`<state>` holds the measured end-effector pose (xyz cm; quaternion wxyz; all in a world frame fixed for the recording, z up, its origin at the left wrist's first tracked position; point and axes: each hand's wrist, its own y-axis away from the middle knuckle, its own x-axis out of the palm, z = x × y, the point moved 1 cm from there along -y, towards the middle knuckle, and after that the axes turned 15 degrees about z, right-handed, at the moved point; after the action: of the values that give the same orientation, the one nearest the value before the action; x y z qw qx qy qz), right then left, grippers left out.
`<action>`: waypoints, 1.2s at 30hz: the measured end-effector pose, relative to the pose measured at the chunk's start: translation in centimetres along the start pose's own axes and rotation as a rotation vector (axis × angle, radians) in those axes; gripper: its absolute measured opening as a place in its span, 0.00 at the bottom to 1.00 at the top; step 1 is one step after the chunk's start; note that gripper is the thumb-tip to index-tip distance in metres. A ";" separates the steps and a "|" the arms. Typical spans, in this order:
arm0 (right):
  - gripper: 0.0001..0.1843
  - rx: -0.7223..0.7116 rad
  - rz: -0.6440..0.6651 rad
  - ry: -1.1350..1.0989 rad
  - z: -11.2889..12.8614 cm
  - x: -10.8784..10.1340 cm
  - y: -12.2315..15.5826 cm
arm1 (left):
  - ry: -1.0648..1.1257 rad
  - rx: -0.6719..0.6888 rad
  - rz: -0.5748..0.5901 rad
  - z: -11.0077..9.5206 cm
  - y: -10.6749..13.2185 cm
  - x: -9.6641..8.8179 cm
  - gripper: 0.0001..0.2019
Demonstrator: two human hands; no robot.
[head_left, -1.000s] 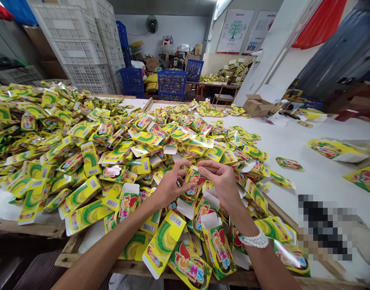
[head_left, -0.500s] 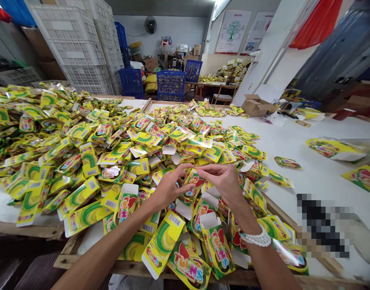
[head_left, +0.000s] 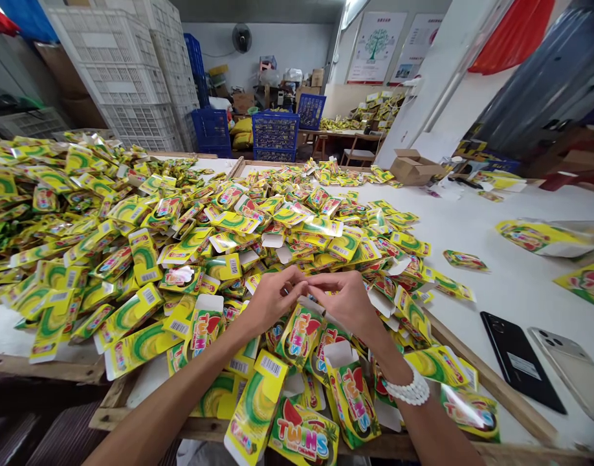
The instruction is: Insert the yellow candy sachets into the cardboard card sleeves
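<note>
My left hand (head_left: 272, 299) and my right hand (head_left: 346, 301) meet above the near part of a heap of small yellow and green cardboard boxes. The thumbs and forefingers of both are pinched together; what they hold, if anything, is hidden. Just under the fingertips lies a box (head_left: 301, 335) printed "TWINS", its white end flap near them. Around it are more such boxes, among them an open-ended box (head_left: 352, 395) by my right wrist and a barcoded box (head_left: 258, 408) below my left hand. White beads (head_left: 409, 387) circle my right wrist.
A wooden strip (head_left: 491, 382) edges the near right of the white table (head_left: 423, 223). Beyond it lie a black phone (head_left: 517, 362) and a light phone (head_left: 566, 362). A cardboard carton (head_left: 416, 167) stands farther back. Grey crates (head_left: 117, 71) and blue crates (head_left: 276, 134) are behind.
My fingertips have come together from either side of a box. The printed box front now shows lower, beneath my hands. The view has shifted slightly.
</note>
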<state>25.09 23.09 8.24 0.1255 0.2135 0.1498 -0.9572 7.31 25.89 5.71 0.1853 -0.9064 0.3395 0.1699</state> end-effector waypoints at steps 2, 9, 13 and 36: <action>0.08 0.018 0.012 -0.040 -0.3 -0.2 -0.1 | 0.024 0.001 -0.022 -0.1 -0.1 0.0 0.11; 0.07 0.147 0.317 0.005 -0.2 -1.6 0.4 | 0.112 -0.039 -0.079 -0.2 -0.1 -0.1 0.09; 0.16 0.157 0.375 -0.049 -0.6 -1.2 0.3 | 0.135 -0.032 -0.101 -0.1 -0.2 -0.2 0.08; 0.18 0.098 -0.327 -0.472 0.1 -1.4 -0.5 | 0.171 -0.014 -0.046 -0.1 -0.1 -0.3 0.24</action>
<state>26.09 23.78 9.04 -0.0096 -0.0365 0.1025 -0.9940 7.23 26.06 5.97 0.1533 -0.9264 0.3319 0.0900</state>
